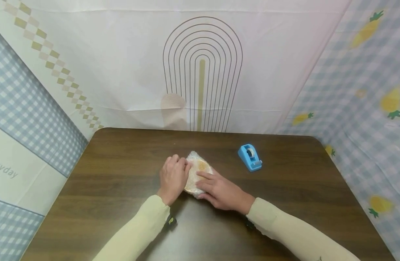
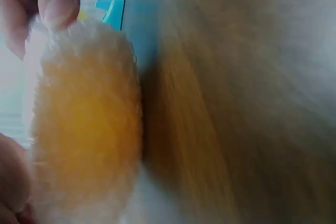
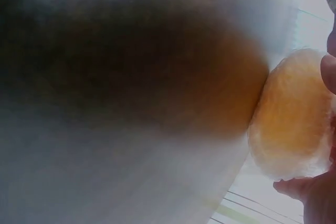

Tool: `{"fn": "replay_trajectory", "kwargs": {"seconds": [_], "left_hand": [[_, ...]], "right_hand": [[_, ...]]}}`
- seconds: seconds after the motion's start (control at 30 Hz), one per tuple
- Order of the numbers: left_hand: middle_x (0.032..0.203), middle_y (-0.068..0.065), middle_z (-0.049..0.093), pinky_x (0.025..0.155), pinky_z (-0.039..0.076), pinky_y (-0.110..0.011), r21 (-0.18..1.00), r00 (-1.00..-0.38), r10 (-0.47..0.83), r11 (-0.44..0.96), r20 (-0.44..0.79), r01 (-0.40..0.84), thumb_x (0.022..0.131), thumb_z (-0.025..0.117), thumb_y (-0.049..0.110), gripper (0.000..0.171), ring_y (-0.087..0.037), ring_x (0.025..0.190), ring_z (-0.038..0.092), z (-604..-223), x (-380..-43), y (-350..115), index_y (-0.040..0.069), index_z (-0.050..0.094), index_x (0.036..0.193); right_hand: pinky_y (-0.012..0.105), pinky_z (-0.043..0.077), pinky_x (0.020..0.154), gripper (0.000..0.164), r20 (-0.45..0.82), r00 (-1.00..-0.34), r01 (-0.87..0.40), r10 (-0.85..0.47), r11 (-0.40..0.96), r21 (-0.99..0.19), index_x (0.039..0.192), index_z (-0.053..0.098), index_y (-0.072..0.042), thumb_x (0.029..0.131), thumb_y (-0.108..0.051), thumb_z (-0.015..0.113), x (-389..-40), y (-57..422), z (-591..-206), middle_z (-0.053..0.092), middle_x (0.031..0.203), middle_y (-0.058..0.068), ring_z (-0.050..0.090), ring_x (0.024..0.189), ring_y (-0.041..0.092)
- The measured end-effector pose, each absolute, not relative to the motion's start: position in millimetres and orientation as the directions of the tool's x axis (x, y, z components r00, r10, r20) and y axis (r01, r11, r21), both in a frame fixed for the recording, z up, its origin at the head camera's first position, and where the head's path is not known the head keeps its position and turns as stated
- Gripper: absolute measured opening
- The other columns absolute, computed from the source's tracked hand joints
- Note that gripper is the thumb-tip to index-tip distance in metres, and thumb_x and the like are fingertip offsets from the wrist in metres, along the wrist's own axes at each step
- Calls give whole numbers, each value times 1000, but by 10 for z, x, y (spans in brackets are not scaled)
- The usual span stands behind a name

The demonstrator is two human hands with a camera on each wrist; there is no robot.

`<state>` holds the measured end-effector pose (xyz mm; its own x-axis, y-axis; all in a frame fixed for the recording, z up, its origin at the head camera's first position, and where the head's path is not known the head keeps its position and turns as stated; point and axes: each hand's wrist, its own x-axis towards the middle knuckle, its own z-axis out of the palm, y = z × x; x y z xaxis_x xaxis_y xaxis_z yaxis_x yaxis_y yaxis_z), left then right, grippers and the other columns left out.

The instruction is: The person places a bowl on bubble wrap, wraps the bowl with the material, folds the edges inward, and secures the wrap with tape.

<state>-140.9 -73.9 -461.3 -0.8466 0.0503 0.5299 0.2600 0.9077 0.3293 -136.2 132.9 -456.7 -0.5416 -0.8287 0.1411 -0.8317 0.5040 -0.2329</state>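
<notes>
A bundle in clear bubble wrap (image 1: pixel 194 173) lies on the table between both hands, with something yellow-orange showing through the wrap. My left hand (image 1: pixel 173 176) grips its left edge, fingers curled down at the side. From the right, my right hand (image 1: pixel 223 191) holds it, with fingers laid over the top and the thumb low at the near side. In the left wrist view the padded side of the wrap (image 2: pixel 86 124) fills much of the left part, and a fingertip presses its upper end. The right wrist view has the rounded bundle (image 3: pixel 294 116) at the right edge, beside fingers.
A blue tape dispenser (image 1: pixel 250 157) with a roll in it stands on the dark wooden table (image 1: pixel 121 163), right of the bundle and farther back. A patterned white cloth (image 1: pixel 128 65) hangs behind the table, with checked cloths at both sides.
</notes>
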Motion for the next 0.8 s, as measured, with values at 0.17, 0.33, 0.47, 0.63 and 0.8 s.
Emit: {"fn": "replay_trajectory", "kwargs": {"seconds": [0.17,0.33,0.47,0.63,0.8], "left_hand": [[85,-7,73,66,59,-36,68,-755,323,898,570,435,88,82,18,18,-26,79,65,-4538,-1140,-831,7,74,77],[112,-11,79,98,59,-42,-11,-674,536,787,509,617,92,77,18,12,-29,109,73,-4547,-921,-929,7,75,96],[125,-11,76,111,53,-43,-10,-661,605,741,443,671,93,79,26,30,-29,123,70,-4570,-880,-988,8,75,117],[123,-7,76,111,52,-41,-13,-645,634,718,427,696,90,82,27,35,-26,122,70,-4597,-916,-996,11,74,119],[111,-2,77,108,53,-40,2,-645,618,722,450,692,87,83,24,24,-23,114,71,-4611,-954,-961,14,71,105]], "right_hand": [[62,29,125,35,131,-542,-829,-830,504,-241,131,70,-16,103,-37,65,-1359,1323,-4565,71,138,-2,46,152,22],[57,29,127,37,128,-542,-834,-830,514,-199,134,68,-18,104,-39,63,-1365,1333,-4565,66,145,-1,43,154,23],[54,29,128,41,105,-545,-833,-832,525,-173,139,65,-18,106,-42,59,-1373,1346,-4565,58,155,2,43,154,23],[55,28,128,46,53,-550,-824,-834,530,-200,146,60,-17,108,-42,53,-1374,1366,-4548,50,161,3,40,155,24],[54,29,128,50,55,-549,-824,-834,529,-203,151,55,-16,109,-43,50,-1378,1380,-4553,46,165,5,38,156,23]]}}
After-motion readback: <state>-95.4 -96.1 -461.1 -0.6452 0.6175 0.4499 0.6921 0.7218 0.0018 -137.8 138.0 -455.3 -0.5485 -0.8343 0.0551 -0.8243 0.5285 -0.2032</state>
